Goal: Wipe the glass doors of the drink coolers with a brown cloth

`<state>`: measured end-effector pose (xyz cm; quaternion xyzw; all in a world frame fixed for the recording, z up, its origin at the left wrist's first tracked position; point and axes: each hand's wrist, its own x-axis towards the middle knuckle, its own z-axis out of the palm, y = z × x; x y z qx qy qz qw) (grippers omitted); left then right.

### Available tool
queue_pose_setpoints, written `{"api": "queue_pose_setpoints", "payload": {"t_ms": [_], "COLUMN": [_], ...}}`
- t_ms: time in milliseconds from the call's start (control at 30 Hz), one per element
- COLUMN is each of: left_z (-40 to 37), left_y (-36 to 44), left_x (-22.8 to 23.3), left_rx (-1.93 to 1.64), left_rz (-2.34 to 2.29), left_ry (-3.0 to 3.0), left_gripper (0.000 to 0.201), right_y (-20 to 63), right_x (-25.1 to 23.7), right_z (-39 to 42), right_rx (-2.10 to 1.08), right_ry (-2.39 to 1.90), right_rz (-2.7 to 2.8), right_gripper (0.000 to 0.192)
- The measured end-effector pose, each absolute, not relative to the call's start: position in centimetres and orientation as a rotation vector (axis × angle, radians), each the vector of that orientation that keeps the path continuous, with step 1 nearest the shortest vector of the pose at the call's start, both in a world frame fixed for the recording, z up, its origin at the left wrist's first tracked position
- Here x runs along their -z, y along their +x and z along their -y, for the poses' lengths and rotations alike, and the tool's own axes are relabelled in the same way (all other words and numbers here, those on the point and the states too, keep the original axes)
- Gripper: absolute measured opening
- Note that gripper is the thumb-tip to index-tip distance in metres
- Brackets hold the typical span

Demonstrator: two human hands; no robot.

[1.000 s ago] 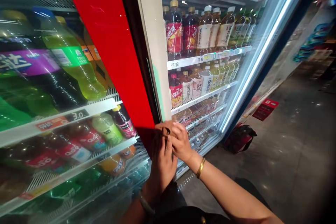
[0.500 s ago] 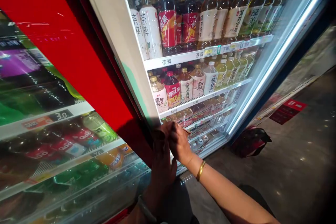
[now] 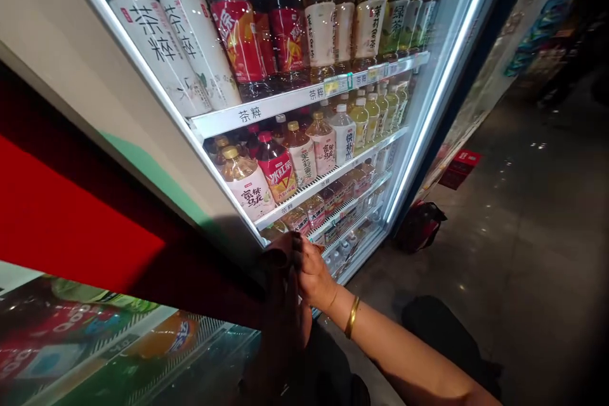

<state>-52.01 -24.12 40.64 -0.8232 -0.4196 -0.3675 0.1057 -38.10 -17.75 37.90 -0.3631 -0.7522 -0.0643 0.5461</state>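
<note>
My left hand (image 3: 285, 314) is raised in shadow at the lower edge of a drinks fridge's pale door frame (image 3: 118, 120). It is closed on a small brown cloth (image 3: 278, 255). My right hand (image 3: 311, 276), with a gold bangle (image 3: 352, 317) on the wrist, presses against the left hand's fingers, curled at the cloth. Whether it grips the cloth is hidden. Just behind the hands are the lit lower shelves (image 3: 333, 203) with small tea bottles.
The fridge holds rows of tea bottles on white shelves (image 3: 285, 101). A red panel (image 3: 57, 222) and a second fridge with soda bottles (image 3: 157, 342) lie to the left. A dark bag (image 3: 419, 225) and a red sign (image 3: 459, 165) sit on the grey floor at right.
My view has swung right and tilted toward the tea fridge; the soda fridge slid out to the lower left. Both hands stay together at the door frame's edge, now slightly lower.
</note>
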Motion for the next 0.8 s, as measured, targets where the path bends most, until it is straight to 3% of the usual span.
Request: {"api": "queue_pose_setpoints", "payload": {"t_ms": [200, 367, 633, 800], "left_z": [23.5, 22.1, 23.5, 22.3], "left_y": [-51.5, -51.7, -52.3, -51.8], "left_x": [-37.7, -38.1, -38.1, -39.6], "left_rx": [1.145, 1.242, 1.198, 1.353], "left_rz": [1.400, 1.340, 1.389, 1.302], "left_ry": [-2.506, -2.445, -2.545, -2.494], "left_gripper": [0.085, 0.083, 0.084, 0.081], "right_y": [-35.4, -37.1, -35.6, -34.6], "right_x": [-39.6, -42.1, -39.4, -43.3], "right_z": [18.6, 18.4, 19.6, 18.1], "right_rx": [0.237, 0.281, 0.315, 0.307], "right_ry": [-0.967, -1.002, -1.039, -1.084], "right_rz": [1.618, 1.613, 1.677, 1.606], "right_gripper": [0.025, 0.021, 0.019, 0.028]}}
